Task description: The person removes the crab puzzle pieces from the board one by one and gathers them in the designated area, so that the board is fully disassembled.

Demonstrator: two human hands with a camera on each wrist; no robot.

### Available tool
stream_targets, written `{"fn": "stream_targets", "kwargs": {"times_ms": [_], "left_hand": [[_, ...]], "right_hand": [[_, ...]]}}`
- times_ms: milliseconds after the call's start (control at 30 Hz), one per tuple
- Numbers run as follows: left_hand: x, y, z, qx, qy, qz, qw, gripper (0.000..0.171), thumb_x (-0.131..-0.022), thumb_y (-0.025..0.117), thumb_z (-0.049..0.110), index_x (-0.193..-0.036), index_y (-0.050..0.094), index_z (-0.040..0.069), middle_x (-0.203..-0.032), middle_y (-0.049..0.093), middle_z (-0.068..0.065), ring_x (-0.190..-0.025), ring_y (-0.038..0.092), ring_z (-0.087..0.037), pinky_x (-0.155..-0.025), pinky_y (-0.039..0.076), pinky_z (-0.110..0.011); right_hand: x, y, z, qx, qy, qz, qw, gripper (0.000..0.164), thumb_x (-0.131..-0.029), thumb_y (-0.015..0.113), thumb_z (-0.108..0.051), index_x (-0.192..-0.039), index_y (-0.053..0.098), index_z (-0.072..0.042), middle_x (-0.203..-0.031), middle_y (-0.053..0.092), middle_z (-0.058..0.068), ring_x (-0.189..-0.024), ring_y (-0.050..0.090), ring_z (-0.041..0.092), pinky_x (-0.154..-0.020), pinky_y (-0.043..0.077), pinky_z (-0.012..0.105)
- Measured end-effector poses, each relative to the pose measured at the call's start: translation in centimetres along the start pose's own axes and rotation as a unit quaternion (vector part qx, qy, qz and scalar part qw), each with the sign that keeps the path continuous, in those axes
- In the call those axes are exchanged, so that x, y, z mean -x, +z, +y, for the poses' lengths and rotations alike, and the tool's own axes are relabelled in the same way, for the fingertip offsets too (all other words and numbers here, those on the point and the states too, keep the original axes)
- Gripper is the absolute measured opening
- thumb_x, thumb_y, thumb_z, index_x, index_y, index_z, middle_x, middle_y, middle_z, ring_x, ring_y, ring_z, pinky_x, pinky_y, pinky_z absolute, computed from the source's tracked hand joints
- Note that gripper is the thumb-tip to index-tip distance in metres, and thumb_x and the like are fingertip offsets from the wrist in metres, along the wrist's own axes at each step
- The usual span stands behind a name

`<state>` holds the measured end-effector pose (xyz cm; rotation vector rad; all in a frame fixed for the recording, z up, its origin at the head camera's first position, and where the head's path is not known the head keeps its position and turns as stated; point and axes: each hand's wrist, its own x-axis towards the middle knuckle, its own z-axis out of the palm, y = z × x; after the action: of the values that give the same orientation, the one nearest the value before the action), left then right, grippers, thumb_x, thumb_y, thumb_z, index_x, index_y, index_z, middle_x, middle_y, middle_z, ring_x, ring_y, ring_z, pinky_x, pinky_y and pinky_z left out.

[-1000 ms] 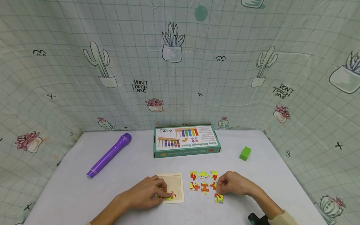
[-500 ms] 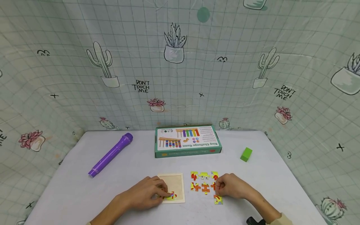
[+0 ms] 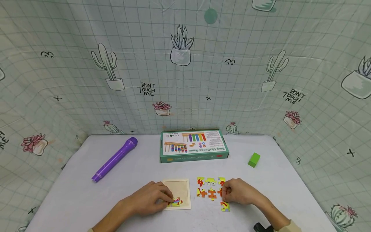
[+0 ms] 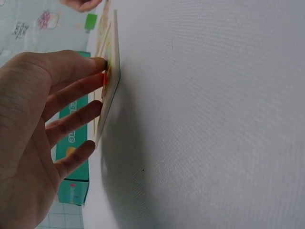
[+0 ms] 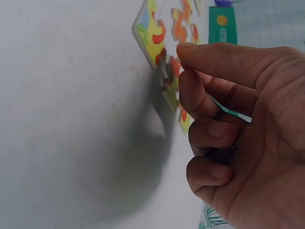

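In the head view my left hand (image 3: pixel 152 198) reaches over the left side of a square wooden puzzle tray (image 3: pixel 189 193). Its fingertips touch colourful puzzle pieces (image 3: pixel 177 203) lying along the tray's near edge. The left wrist view shows the thumb and index finger close together at these pieces, other fingers spread along the tray's edge. Right of the tray, loose jigsaw pieces (image 3: pixel 212 193) lie in rows. My right hand (image 3: pixel 239 191), fingers loosely curled and holding nothing, hovers at their right side, partly hiding one. A corner piece (image 5: pixel 155 36) lies just nearer me.
A green game box (image 3: pixel 194 158) lies at the back of the white table. A purple microphone-shaped tube (image 3: pixel 114 160) is at the left, a green block (image 3: pixel 253 159) at the right. A dark object (image 3: pixel 262 227) shows by my right forearm.
My right hand and the corner piece beneath it have shifted slightly left and nearer. My left fingertips have moved a little over the tray's pieces. The head view has shifted slightly.
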<state>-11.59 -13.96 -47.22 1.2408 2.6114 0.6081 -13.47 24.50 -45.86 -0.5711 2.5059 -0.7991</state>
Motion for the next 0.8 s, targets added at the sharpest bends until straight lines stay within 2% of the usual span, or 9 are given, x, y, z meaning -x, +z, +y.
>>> {"fn": "stream_targets", "kwargs": {"times_ms": [167,500,667,800], "left_hand": [[0.1,0.0,0.0,0.003,-0.001,0.005,1.0000,0.025,-0.097,0.063,0.023,-0.117,0.077,0.030,-0.117,0.066,0.022,-0.116,0.057,-0.004,-0.098,0.045,-0.039],[0.3,-0.1,0.1,0.002,-0.003,0.006,1.0000,0.025,-0.096,0.064,0.021,-0.116,0.077,0.029,-0.119,0.067,0.021,-0.117,0.057,-0.005,-0.101,0.045,-0.041],[0.3,-0.1,0.2,0.002,-0.009,0.000,1.0000,0.025,-0.096,0.064,0.021,-0.116,0.077,0.029,-0.119,0.067,0.021,-0.117,0.057,-0.004,-0.099,0.045,-0.040],[0.4,-0.1,0.1,-0.001,-0.005,0.005,1.0000,0.026,-0.096,0.064,0.020,-0.116,0.077,0.028,-0.119,0.068,0.020,-0.116,0.057,-0.004,-0.098,0.045,-0.039]], "right_hand": [[-0.7,0.3,-0.7,-0.014,-0.017,0.002,1.000,0.013,-0.087,0.075,-0.013,-0.080,0.066,-0.019,-0.068,0.060,-0.010,-0.062,0.052,0.005,-0.058,0.040,0.022],[-3.1,2.4,-3.5,-0.055,-0.051,-0.016,0.997,0.006,-0.089,0.076,-0.017,-0.086,0.071,-0.019,-0.069,0.060,-0.009,-0.060,0.050,0.004,-0.054,0.039,0.020],[-4.2,3.3,-4.7,-0.072,-0.082,-0.035,0.993,0.004,-0.088,0.076,-0.017,-0.091,0.073,-0.017,-0.074,0.061,-0.009,-0.067,0.052,0.003,-0.060,0.042,0.019],[-5.0,3.8,-5.3,-0.081,-0.111,-0.053,0.989,0.010,-0.088,0.077,-0.017,-0.098,0.075,-0.018,-0.080,0.063,-0.011,-0.074,0.055,0.003,-0.067,0.046,0.020]]}}
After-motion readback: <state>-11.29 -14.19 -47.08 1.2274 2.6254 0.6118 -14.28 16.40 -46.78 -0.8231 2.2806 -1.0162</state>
